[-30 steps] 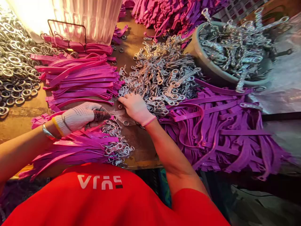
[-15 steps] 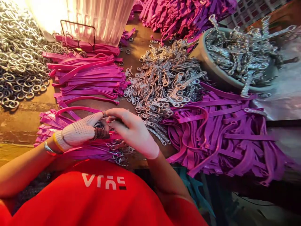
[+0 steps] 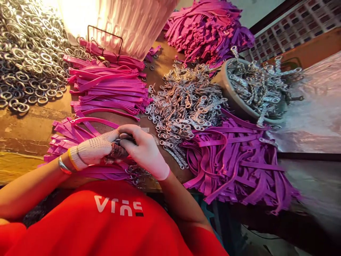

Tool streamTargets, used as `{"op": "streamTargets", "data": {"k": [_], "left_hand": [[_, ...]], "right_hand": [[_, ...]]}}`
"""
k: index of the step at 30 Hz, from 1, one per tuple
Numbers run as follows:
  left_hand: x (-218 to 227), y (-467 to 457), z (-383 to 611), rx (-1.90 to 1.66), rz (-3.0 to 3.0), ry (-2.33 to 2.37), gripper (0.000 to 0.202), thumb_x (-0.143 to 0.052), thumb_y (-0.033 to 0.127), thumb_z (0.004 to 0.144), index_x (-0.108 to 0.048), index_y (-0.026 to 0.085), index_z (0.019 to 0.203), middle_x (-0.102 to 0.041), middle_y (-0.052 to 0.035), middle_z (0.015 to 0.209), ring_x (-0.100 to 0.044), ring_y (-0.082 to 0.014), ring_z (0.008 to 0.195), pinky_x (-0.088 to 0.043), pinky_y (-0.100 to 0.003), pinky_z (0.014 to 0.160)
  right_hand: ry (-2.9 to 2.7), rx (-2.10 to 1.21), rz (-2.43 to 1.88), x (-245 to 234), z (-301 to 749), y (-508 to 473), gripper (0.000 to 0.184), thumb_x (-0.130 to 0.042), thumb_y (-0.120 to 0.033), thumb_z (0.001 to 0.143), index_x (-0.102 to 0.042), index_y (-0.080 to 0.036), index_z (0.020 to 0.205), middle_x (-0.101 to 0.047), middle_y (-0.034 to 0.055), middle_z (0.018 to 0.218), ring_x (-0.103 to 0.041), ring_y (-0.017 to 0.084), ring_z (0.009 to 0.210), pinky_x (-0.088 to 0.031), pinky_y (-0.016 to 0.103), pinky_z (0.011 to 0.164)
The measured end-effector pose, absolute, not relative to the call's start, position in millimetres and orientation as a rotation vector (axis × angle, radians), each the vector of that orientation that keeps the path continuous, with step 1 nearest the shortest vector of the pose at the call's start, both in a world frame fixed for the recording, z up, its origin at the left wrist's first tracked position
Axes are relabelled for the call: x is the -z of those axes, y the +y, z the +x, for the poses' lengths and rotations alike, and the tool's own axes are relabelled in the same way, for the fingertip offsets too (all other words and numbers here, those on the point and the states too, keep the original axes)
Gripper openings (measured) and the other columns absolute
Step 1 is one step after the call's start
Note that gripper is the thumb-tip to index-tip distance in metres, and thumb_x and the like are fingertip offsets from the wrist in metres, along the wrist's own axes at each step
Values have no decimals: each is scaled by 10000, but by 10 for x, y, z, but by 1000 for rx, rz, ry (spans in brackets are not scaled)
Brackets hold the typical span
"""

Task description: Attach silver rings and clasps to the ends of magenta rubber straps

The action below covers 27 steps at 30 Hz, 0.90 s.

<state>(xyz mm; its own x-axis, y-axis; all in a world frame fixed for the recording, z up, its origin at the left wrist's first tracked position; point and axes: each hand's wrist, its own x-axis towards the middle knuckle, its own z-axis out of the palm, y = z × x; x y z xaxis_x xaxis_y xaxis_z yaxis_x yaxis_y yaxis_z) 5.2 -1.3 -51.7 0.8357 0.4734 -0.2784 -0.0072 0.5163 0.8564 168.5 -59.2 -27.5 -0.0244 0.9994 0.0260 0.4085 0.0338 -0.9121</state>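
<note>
My left hand (image 3: 94, 148), in a white dotted glove with dark, worn fingertips, is curled closed in front of my chest. My right hand (image 3: 145, 149), in a thin white glove, bends its fingers against the left fingertips. Whatever they grip between them is mostly hidden; only dark grey bits show. Under and beside the hands lies a bundle of pink straps (image 3: 64, 138), with metal links (image 3: 137, 174) at their right ends. A larger row of pink straps (image 3: 106, 87) lies just beyond. To the right of my right hand is a heap of silvery metal links (image 3: 183, 103).
Loose metal rings (image 3: 32, 67) are heaped at the left. A grey bowl (image 3: 222, 80) of metal links tilts at the right, above a pile of purple straps (image 3: 234, 167). Another strap pile (image 3: 202, 32) lies at the back, near a bright lamp with a ribbed, translucent shade (image 3: 133, 28).
The view has shifted, so the table things on the right sit further left. My right hand has closed in against the left, covering a dark ring-like shape that showed in the left hand.
</note>
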Motion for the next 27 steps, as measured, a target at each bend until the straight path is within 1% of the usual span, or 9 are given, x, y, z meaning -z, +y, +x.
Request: {"op": "streamTargets", "data": {"k": [2, 7, 13, 16, 18, 20, 22, 25, 27], "left_hand": [[483, -6, 19, -223, 853, 531, 378, -648, 250, 841, -594, 182, 1209, -608, 9, 744, -524, -100, 554, -399, -186, 477], [404, 55, -65, -273, 754, 671, 396, -773, 372, 756, -690, 151, 1073, -667, -53, 849, -585, -105, 613, -335, -158, 439], [424, 51, -84, -305, 1011, 788, 327, -716, 465, 852, -670, 141, 830, -585, -10, 638, -463, -81, 488, -252, -176, 386], [418, 37, -86, -394, 1095, 764, 273, -690, 416, 878, -697, 145, 912, -577, 9, 631, -441, -78, 497, -295, -177, 421], [420, 22, -84, -481, 1228, 734, 246, -688, 340, 876, -719, 150, 1029, -641, -7, 743, -493, -84, 575, -379, -181, 502], [426, 1, -76, -545, 1390, 684, 249, -673, 277, 870, -724, 154, 1080, -692, -34, 893, -562, -105, 701, -454, -201, 624], [432, -22, -67, -583, 1498, 675, 214, -651, 258, 872, -719, 151, 1044, -701, -41, 937, -582, -123, 764, -472, -220, 686], [424, -50, -61, -560, 1516, 724, 152, -640, 294, 884, -673, 148, 913, -655, -11, 817, -533, -114, 691, -442, -220, 640], [411, -59, -61, -510, 1520, 755, 202, -622, 347, 908, -649, 149, 884, -623, 1, 771, -501, -112, 662, -422, -221, 615]], "right_hand": [[-1391, -967, -1536, 285, 1685, -598, 255, -618, -208, 856, -689, -220, 1101, -726, 11, 1079, -662, 159, 1003, -511, 291, 944], [-1025, -1203, -1556, 278, 1789, -611, 340, -709, -323, 811, -673, -211, 1130, -668, -33, 910, -607, 115, 758, -502, 267, 729], [-988, -1311, -1542, 195, 1794, -631, 327, -738, -302, 778, -697, -203, 1087, -614, -50, 843, -506, 79, 667, -412, 238, 630], [-888, -1420, -1460, 198, 1764, -623, 334, -747, -324, 766, -690, -207, 1074, -579, -58, 810, -443, 64, 585, -342, 233, 536], [-828, -1498, -1403, 216, 1747, -618, 348, -747, -335, 758, -678, -208, 1074, -551, -66, 768, -412, 60, 546, -303, 231, 499], [-839, -1507, -1390, 233, 1723, -623, 336, -733, -325, 761, -672, -204, 1069, -515, -77, 716, -402, 64, 537, -297, 227, 497], [-914, -1450, -1432, 241, 1690, -643, 303, -702, -298, 773, -677, -201, 1059, -516, -74, 710, -436, 74, 569, -341, 227, 533], [-1082, -1296, -1537, 242, 1652, -703, 235, -632, -293, 830, -684, -199, 1039, -613, -33, 816, -557, 115, 717, -454, 248, 674], [-1217, -1147, -1584, 250, 1653, -750, 256, -572, -324, 904, -665, -202, 1110, -674, 7, 944, -619, 152, 860, -497, 282, 806]]}}
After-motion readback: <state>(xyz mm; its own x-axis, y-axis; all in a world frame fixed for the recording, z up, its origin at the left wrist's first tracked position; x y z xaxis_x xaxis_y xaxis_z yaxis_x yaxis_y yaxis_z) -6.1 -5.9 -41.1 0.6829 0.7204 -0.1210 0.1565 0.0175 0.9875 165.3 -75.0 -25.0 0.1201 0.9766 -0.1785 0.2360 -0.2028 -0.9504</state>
